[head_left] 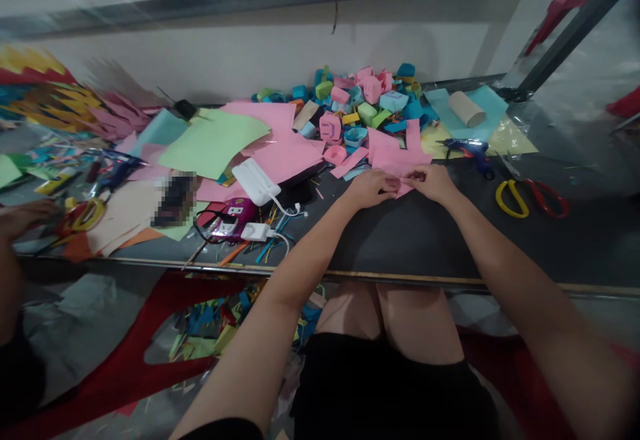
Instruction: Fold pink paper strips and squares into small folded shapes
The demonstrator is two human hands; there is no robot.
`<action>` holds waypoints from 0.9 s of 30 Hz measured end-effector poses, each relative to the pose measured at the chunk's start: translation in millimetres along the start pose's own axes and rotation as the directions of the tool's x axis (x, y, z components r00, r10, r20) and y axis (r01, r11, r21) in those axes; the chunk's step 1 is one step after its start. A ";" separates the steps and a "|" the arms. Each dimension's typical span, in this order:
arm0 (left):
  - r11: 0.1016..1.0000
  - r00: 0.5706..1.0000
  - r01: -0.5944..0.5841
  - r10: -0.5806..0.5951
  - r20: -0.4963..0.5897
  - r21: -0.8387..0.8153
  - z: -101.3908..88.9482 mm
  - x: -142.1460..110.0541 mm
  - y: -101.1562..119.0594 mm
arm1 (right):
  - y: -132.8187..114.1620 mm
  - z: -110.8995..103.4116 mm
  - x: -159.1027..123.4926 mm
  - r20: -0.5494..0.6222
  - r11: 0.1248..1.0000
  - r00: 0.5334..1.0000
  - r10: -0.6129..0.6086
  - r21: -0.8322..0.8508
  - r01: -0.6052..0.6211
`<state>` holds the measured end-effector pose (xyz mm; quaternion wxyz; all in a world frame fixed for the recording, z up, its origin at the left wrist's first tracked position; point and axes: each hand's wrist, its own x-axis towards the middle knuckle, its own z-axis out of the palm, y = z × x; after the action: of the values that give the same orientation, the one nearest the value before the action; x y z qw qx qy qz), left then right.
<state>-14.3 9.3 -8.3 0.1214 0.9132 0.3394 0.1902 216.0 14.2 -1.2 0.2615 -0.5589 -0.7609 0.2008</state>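
Note:
My left hand (373,189) and my right hand (431,181) meet at the table's front middle, fingers closed on a small pink paper piece (404,189). The piece looks folded, though my fingers cover much of it. Just behind lies a larger pink paper sheet (395,155) with cut strips beside it. Beyond that is a heap of small folded paper shapes (370,90) in pink, blue, green and yellow. To my right lie a glue gun (470,152) and scissors (530,199) with one yellow and one red handle.
A cardboard tube (467,109) rests on blue paper. On the left are a green sheet (215,140), a white power bank (255,181), a purple power strip (235,219) with cables, and yellow-handled scissors (89,215). Another person's hand (27,217) is at far left. Paper scraps (215,323) lie below.

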 end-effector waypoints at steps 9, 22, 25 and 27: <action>1.000 0.999 0.024 -0.024 -0.030 -0.004 2.1 -1.2 4.8 | -6.9 -2.6 -1.4 0.015 1.000 1.000 0.006 -0.004 -0.006; 1.000 0.999 0.025 -0.025 -0.028 0.008 -0.2 -3.3 7.6 | -7.5 -0.5 -2.6 0.006 0.999 1.000 0.001 0.037 -0.002; 1.000 0.999 0.022 -0.022 -0.036 0.022 -0.1 -4.1 9.4 | -8.2 -0.4 -2.6 0.003 0.999 1.000 0.008 0.041 -0.008; 1.000 0.999 0.019 -0.018 -0.031 0.019 0.4 -4.2 10.0 | -9.2 -0.4 -2.7 0.006 0.999 1.000 0.019 0.040 -0.019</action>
<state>-11.3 -0.9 -6.3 0.1093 0.9081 0.3515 0.1997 210.1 8.9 4.1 0.2688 -0.5600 -0.7521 0.2201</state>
